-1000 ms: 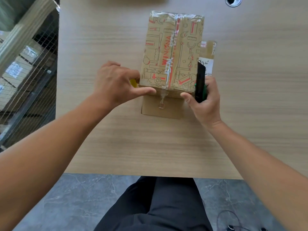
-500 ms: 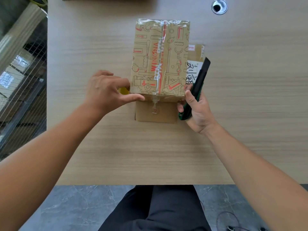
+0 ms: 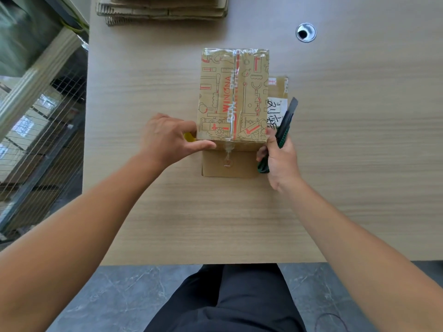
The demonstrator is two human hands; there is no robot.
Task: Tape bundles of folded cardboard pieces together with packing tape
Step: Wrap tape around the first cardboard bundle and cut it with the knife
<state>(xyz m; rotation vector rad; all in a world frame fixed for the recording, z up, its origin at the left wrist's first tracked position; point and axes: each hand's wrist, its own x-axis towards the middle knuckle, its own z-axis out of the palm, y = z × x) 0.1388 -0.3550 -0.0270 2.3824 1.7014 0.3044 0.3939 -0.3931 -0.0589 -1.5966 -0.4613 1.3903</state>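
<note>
A cardboard bundle [image 3: 233, 97] printed with red and black drawings lies mid-table, wrapped lengthwise in clear tape. It rests on plainer cardboard pieces [image 3: 230, 164] that stick out at the near end and the right. A loose tape end [image 3: 227, 149] hangs at its near edge. My left hand [image 3: 167, 137] is at the bundle's near left corner with the thumb along the near edge, its curled fingers around a mostly hidden yellow tape roll [image 3: 189, 136]. My right hand [image 3: 279, 159] grips a green and black utility knife [image 3: 285, 125] beside the near right corner, tip pointing away.
A stack of flat corrugated cardboard [image 3: 163, 8] lies at the table's far edge. A metal cable grommet [image 3: 305, 32] sits at the far right. A wire-mesh rack [image 3: 36, 130] stands left of the table [image 3: 167, 224]. My dark trousers show below the near edge.
My right hand has tilted the knife from upright to slanting away to the right and dropped slightly toward me. The left hand holds its place. The view has tipped up, revealing the far stack.
</note>
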